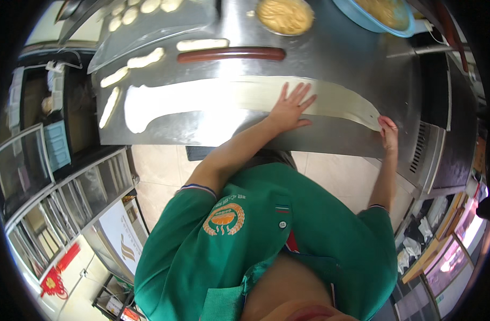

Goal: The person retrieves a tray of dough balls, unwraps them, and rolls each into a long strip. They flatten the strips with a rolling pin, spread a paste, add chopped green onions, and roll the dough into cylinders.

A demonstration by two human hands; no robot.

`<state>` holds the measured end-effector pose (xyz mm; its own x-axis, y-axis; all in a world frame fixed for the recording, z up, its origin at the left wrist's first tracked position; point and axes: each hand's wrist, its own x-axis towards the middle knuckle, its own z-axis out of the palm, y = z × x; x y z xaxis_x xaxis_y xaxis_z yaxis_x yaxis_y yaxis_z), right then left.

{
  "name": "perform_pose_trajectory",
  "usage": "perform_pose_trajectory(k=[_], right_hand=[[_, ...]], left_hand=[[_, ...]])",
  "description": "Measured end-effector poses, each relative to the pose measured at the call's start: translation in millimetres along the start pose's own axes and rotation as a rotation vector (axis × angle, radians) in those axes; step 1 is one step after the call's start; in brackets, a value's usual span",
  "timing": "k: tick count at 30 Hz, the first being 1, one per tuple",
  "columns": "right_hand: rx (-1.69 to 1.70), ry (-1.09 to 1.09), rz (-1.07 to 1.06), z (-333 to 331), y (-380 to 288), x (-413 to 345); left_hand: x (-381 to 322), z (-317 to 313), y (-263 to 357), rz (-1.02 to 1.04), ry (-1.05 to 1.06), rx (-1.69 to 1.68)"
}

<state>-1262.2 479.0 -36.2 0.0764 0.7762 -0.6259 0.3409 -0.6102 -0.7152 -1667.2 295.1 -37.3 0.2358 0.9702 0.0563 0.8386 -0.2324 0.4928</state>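
Observation:
A long, thin sheet of dough [261,94] stretches across the steel worktable [333,56], its left end wider and uneven. My left hand [291,108] lies palm down on the sheet, right of its middle, with fingers spread. At the tapered right end, my right hand [388,130] pinches the dough between thumb and fingers. Beyond the sheet lies a reddish-brown wooden rolling pin [231,54], which neither hand touches. A strip of dough [203,44] sits just behind the pin. Glare washes out much of the sheet's left half.
More dough strips [145,58] lie at the left. Behind them, clear plastic film [160,32] partly covers several dough pieces. A bowl of yellowish paste [285,17] and a blue basin [359,18] stand at the back. The table's front edge [245,147] runs before my body.

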Motion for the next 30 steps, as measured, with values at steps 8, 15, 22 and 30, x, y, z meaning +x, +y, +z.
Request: perform_pose_trajectory(k=[8, 15, 22, 30], right_hand=[[-0.348, 0.303, -0.633, -33, 69, 32], [-0.480, 0.692, -0.720, 86, -26, -1], [-0.752, 0.150, -1.553, 404, -175, -10], [-0.754, 0.128, -1.207, 445, -177, -48]], left_hand=[[-12, 5, -24, 0.002, 0.026, 0.013], [-113, -83, -135, -0.357, 0.200, 0.096], [-258, -150, -276, -0.749, 0.108, 0.414], [-287, -134, -306, -0.665, 0.264, 0.339]])
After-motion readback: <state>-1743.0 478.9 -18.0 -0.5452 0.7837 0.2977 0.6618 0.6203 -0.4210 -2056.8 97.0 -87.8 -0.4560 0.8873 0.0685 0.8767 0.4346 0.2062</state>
